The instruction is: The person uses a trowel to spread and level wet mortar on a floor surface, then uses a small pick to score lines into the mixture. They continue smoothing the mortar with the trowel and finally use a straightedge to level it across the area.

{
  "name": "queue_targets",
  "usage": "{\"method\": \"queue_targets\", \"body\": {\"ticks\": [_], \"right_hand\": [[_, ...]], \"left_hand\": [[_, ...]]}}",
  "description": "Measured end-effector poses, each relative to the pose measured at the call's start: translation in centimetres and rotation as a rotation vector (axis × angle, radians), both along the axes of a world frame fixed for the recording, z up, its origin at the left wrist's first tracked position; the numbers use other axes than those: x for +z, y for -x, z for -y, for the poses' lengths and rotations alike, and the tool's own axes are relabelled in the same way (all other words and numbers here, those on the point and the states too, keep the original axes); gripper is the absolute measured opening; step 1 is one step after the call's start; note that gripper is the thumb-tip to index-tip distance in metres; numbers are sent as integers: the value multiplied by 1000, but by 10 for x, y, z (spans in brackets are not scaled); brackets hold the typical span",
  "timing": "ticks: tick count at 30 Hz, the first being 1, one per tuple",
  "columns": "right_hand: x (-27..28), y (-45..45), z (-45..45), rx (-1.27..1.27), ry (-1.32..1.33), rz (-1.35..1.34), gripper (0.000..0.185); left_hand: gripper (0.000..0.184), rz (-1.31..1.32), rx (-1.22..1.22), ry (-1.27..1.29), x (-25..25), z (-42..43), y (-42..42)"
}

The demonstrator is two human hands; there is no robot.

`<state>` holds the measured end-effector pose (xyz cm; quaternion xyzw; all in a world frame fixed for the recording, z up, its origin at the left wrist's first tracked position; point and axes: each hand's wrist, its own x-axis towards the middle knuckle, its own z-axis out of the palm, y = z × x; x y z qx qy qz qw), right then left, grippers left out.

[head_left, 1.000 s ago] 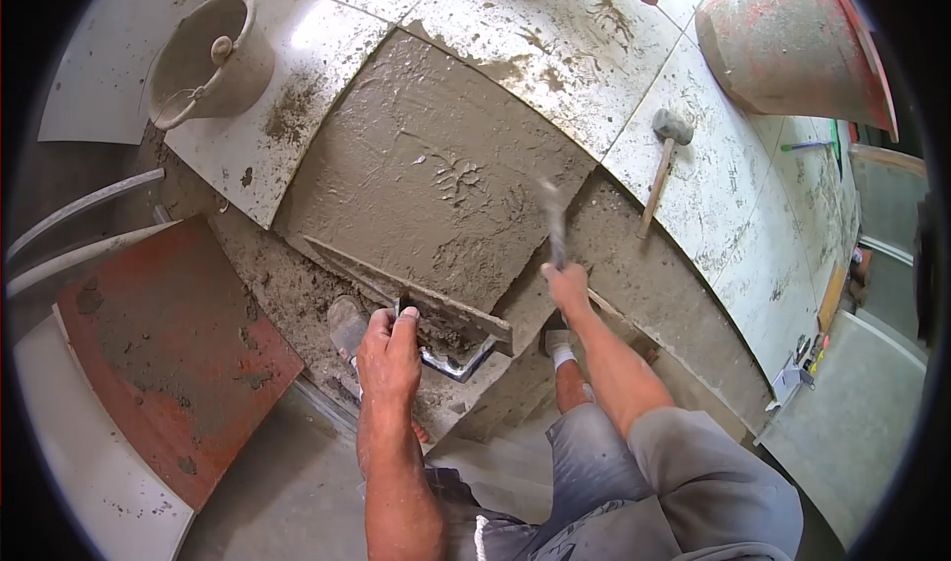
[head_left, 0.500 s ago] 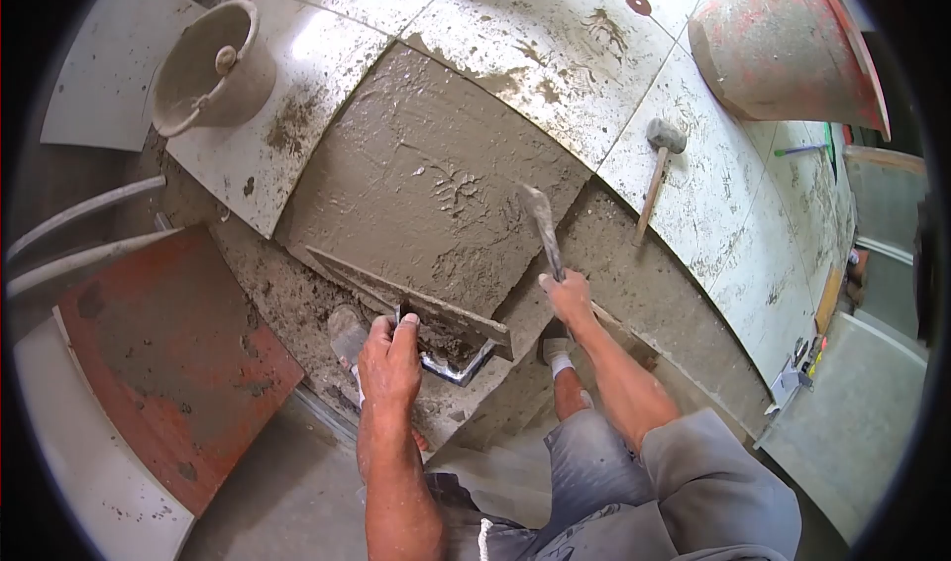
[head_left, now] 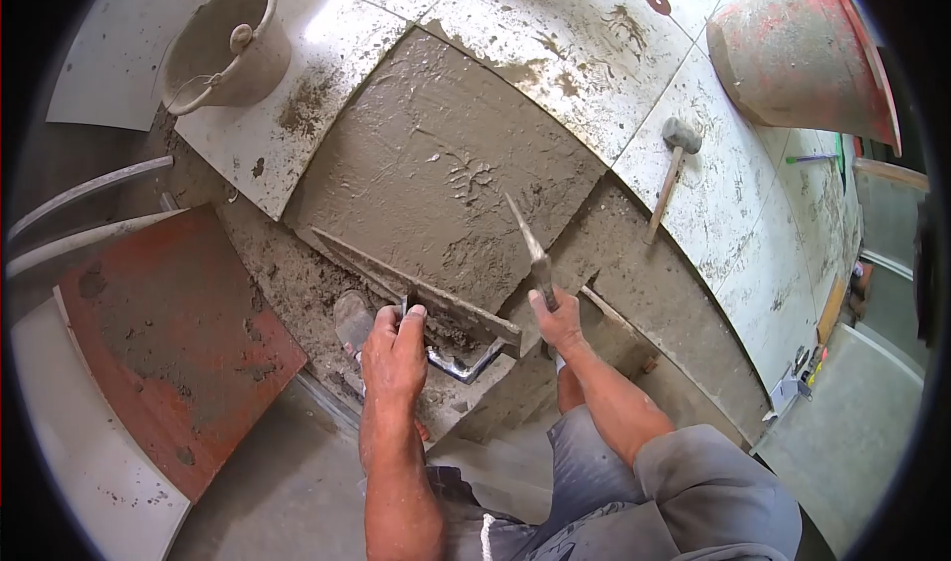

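My right hand (head_left: 558, 320) is closed around the handle of a trowel (head_left: 527, 229). Its blade, seen nearly edge-on, points up and left over the wet mortar bed (head_left: 426, 155). Lower left, my left hand (head_left: 394, 351) is closed on a dark handle at a long mortar-caked float board (head_left: 436, 306), tilted on its edge along the near side of the bed. Beneath the board lies a shiny bent metal piece (head_left: 466, 366); how it joins the board is hidden. Several ridges mark the mortar's surface.
White tiles (head_left: 525, 36) border the bed. A grey bucket (head_left: 243, 71) stands left and a red mortar-stained tub (head_left: 797, 56) right. A rubber mallet (head_left: 674, 170) lies on the right tiles. The red board (head_left: 178, 333) is at left; a step edge (head_left: 634, 338) runs near my legs.
The trowel has turned, so its blade now shows as a thin line, and my right hand has drawn slightly back toward me. My left hand keeps its grip. The whole view has shifted a little.
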<state>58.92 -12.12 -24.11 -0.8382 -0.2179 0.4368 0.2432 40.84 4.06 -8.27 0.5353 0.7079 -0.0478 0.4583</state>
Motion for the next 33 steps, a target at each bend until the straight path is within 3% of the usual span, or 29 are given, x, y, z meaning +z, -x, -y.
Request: {"method": "queue_targets", "body": {"ticks": [2,6,8,11,12,14,18,20,22,24,26,30,31,33], "right_hand": [[-30,1,0,118,173,79,34],[-4,-4,-15,135,239,44,34],[15,-3,-13,49,29,36,33],[-11,7,0,-60,-78,-7,33],[-28,6,2,-59,-83,-4,33],[-44,2,-3,99,210,57,34],[5,16,2,53,143,20,32],[19,16,-8,-1,-109,37,30],[-9,20,-2,-34,-66,-35,32],[-31,14,-4,113,205,-15,33],[-29,14,-8,181,191,135,34],[24,13,-10,17,61,-4,34],[27,16,-11,-61,-34,-40,34],[-7,20,-1,-21,17,-24,34]], "left_hand": [[43,-8,-1,-7,-2,2,3],[40,-31,-10,-109,-4,0,1],[41,-15,10,-45,1,-2,4],[44,-17,17,11,2,-2,10],[44,-15,22,-5,2,-3,8],[44,-39,11,-9,-3,-2,8],[45,-69,-37,12,1,-7,9],[41,-7,-6,-140,-10,-2,11],[41,-18,54,-82,-2,-2,10],[41,-32,44,-80,-6,-1,12],[41,-96,-4,-118,-13,-2,14],[41,-8,35,-130,-1,-8,9],[43,-23,20,-33,5,-11,9],[46,-44,-1,68,7,-10,13]]}}
